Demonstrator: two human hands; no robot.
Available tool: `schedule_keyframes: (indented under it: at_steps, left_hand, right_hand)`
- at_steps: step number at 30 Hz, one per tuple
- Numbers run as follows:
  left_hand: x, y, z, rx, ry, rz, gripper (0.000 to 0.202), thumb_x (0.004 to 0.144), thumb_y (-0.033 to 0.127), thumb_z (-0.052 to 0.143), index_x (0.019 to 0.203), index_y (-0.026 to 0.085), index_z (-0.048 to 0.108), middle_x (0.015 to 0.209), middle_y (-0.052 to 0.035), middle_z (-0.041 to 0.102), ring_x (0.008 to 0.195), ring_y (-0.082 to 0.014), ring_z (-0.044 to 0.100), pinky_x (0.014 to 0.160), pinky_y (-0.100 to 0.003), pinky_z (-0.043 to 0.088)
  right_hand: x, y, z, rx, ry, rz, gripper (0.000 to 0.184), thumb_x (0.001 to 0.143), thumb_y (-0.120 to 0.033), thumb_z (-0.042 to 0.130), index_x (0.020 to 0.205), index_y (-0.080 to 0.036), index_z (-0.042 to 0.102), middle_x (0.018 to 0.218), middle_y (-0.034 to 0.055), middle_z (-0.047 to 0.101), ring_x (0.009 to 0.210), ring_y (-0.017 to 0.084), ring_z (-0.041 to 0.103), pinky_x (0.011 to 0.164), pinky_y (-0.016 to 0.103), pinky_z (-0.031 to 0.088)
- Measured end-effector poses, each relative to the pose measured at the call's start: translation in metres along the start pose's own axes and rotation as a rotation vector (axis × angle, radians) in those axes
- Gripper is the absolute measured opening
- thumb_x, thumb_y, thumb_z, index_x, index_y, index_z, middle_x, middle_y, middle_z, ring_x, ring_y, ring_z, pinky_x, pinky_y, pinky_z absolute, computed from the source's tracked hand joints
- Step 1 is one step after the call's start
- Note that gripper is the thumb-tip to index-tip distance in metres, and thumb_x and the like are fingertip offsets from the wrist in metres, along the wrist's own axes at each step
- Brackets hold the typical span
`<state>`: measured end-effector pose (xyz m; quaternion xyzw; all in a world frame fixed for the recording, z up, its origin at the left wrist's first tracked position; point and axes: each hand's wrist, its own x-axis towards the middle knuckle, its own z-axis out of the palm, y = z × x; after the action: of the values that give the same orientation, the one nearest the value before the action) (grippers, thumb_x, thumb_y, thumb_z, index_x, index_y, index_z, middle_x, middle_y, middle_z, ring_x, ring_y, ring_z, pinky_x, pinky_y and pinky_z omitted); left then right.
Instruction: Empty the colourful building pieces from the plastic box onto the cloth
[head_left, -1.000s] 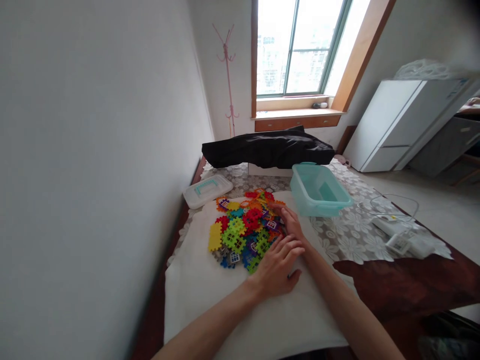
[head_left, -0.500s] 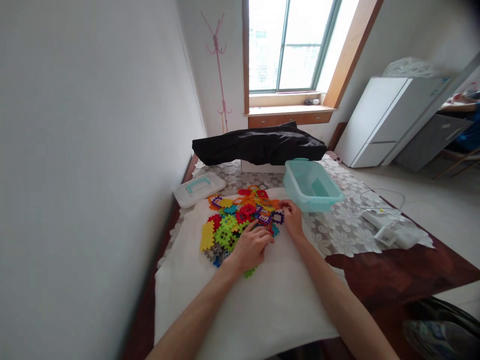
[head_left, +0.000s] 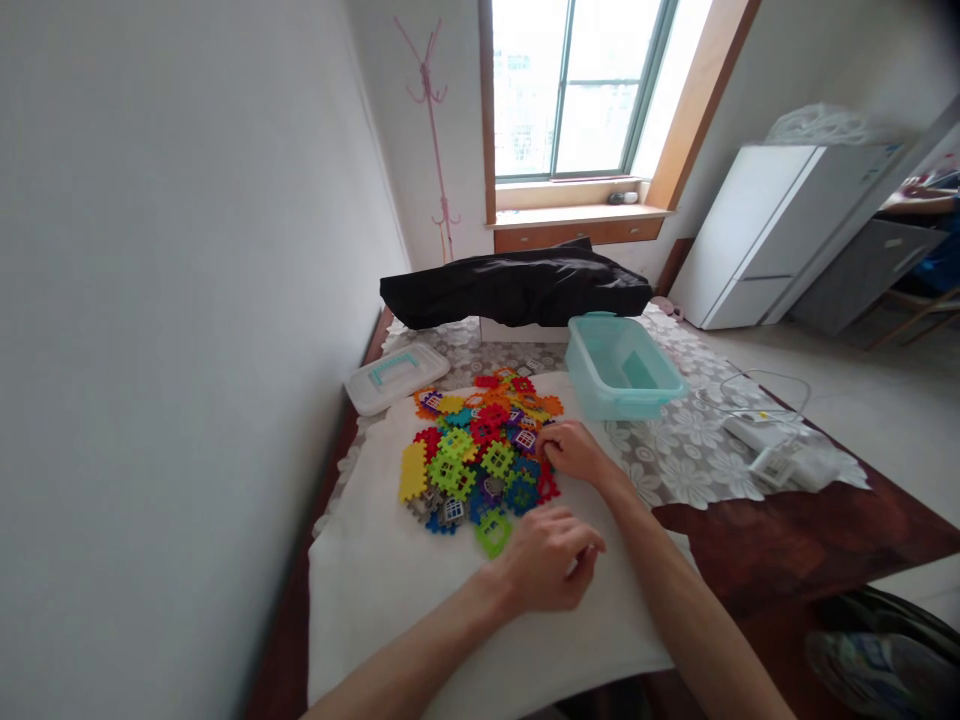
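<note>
Looks like my right hand point(head_left: 574, 452) is the closer one, curled against the right edge of the long heap of plastic waffle blocks point(head_left: 472, 460), with my left hand point(head_left: 544, 562) loosely curled just off its near end, and I can't tell if either holds a piece.

- A small room in a home
- pink coat rack point(head_left: 429, 100) in the far left corner
- wood-framed window point(head_left: 577, 90) straight ahead
- white refrigerator point(head_left: 772, 240) at far right
- floral lace tablecloth point(head_left: 675, 450)
</note>
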<state>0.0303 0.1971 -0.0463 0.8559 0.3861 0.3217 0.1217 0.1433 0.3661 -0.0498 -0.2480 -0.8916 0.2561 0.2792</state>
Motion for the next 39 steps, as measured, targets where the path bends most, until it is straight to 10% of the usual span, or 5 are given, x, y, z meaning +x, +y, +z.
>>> schedule_keyframes:
  at_steps: [5,12,19,26,39]
  left_hand:
    - [-0.002,0.000,0.016,-0.029,-0.263,0.127,0.014,0.096,0.029,0.060,0.104,0.023,0.069,0.101,-0.0043,0.076,0.098,-0.0221,0.068,0.091,-0.036,0.048]
    - [0.004,-0.046,-0.012,-0.125,-0.116,-0.073,0.017,0.097,0.019,0.055,0.103,0.020,0.071,0.106,-0.0083,0.075,0.100,-0.0211,0.068,0.095,-0.034,0.052]
    - [0.001,-0.065,-0.031,-0.038,-0.047,-0.020,0.018,0.098,0.018,0.053,0.101,0.020,0.071,0.097,-0.0072,0.075,0.093,-0.0209,0.069,0.089,-0.034,0.053]
    - [-0.002,-0.077,-0.038,-0.061,0.228,-0.197,0.016,0.102,0.024,0.054,0.103,0.021,0.070,0.099,-0.0068,0.077,0.092,-0.0197,0.071,0.085,-0.033,0.055]
    - [0.003,-0.063,-0.030,0.044,0.147,-0.281,0.016,0.098,0.024,0.059,0.109,0.023,0.071,0.111,-0.0079,0.076,0.104,-0.0240,0.067,0.099,-0.042,0.051]
  right_hand:
    - [-0.002,-0.001,-0.002,-0.070,0.115,-0.028,0.026,0.075,-0.012,0.055,0.082,-0.023,0.077,0.074,0.0026,0.072,0.065,0.016,0.062,0.062,0.025,0.047]
    - [-0.004,0.004,-0.014,-0.147,1.027,0.172,0.044,0.087,-0.019,0.052,0.130,-0.023,0.060,0.137,0.0130,0.059,0.065,0.012,0.052,0.060,0.029,0.047]
    - [-0.002,0.020,-0.018,-0.232,0.887,0.399,0.035,0.090,-0.030,0.055,0.123,-0.020,0.065,0.127,0.0128,0.066,0.057,0.012,0.052,0.070,0.034,0.052]
    - [-0.004,0.021,-0.020,-0.142,1.051,0.432,0.028,0.091,-0.038,0.062,0.113,-0.020,0.062,0.117,0.0083,0.065,0.063,0.013,0.061,0.072,0.032,0.053]
    - [-0.005,0.014,-0.011,-0.069,1.147,0.248,0.021,0.093,-0.037,0.060,0.105,-0.020,0.060,0.112,0.0077,0.063,0.072,0.014,0.062,0.065,0.028,0.052]
